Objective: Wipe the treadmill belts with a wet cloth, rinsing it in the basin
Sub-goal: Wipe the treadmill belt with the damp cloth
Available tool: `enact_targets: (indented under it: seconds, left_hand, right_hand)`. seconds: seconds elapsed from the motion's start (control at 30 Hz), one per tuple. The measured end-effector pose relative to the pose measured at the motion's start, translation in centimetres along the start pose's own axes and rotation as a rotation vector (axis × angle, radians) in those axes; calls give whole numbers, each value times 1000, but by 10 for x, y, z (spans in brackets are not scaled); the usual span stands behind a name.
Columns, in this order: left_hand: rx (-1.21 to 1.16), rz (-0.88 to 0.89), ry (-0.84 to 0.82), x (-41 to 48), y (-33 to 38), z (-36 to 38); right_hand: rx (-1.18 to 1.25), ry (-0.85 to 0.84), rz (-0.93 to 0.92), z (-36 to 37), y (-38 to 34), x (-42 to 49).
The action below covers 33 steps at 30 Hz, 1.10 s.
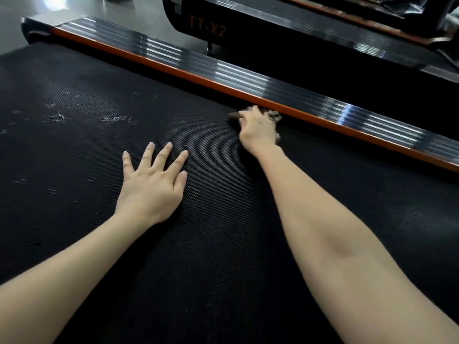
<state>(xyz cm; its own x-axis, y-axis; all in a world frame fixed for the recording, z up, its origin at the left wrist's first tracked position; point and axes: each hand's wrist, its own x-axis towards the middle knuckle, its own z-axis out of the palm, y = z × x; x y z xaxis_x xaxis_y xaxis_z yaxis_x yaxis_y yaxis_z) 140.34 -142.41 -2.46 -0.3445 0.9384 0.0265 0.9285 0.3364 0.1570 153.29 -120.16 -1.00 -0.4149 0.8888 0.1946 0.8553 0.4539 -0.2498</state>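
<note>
The black textured treadmill belt (87,150) fills most of the view, with pale dusty smudges on its left part. My left hand (151,184) lies flat on the belt, fingers spread and straight. My right hand (258,127) reaches forward and grips a dark brownish cloth (272,114), pressing it on the belt right beside the orange side rail (310,115). Most of the cloth is hidden under the hand. No basin is in view.
A ribbed shiny foot rail (223,70) runs diagonally along the orange strip. Beyond it stands a second treadmill (208,28) marked TT-X2, with a grey floor (49,8) at the top left.
</note>
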Motion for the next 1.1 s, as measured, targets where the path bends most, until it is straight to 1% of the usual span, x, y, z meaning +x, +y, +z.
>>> enact_targets:
  seconds: [0.1,0.2,0.27,0.37,0.47,0.53,0.63,0.7,0.8,0.9,1.03,1.1]
  left_hand:
    - [-25,7,2,-1,1,-3]
    - [-24,-1,-12,-3,1,-5]
    - [-26,-1,-28,-4,0,-6]
    - [-33,0,-41,-5,0,-8]
    - [-30,3,-53,-7,1,-11]
    - [-33,12,-49,-7,0,-13]
    - [-4,24,-22,-11,0,-15]
    - [5,72,10,-16,8,-21]
    - [-65,176,52,-24,27,-38]
    - [-112,227,41,-36,48,-61]
    - [-20,268,15,-62,53,-77]
    - [6,257,10,-76,47,-80]
  right_hand:
    - [-18,-99,-140,0,-29,-16]
    - [-29,-178,-288,-12,-29,-68]
    - [-13,-208,-378,-25,-24,-126]
    - [56,-173,-557,-45,-22,-233]
    - [87,-222,-669,-62,0,-316]
    - [104,-216,-684,-74,19,-343]
    - [116,-185,-640,-82,33,-356]
    - [119,-178,-611,-82,34,-358]
    - [131,-184,-599,-81,32,-358]
    - [130,-194,-580,-83,30,-358]
    - [157,-206,-577,-82,28,-355]
    - [180,-196,-582,-80,30,-355]
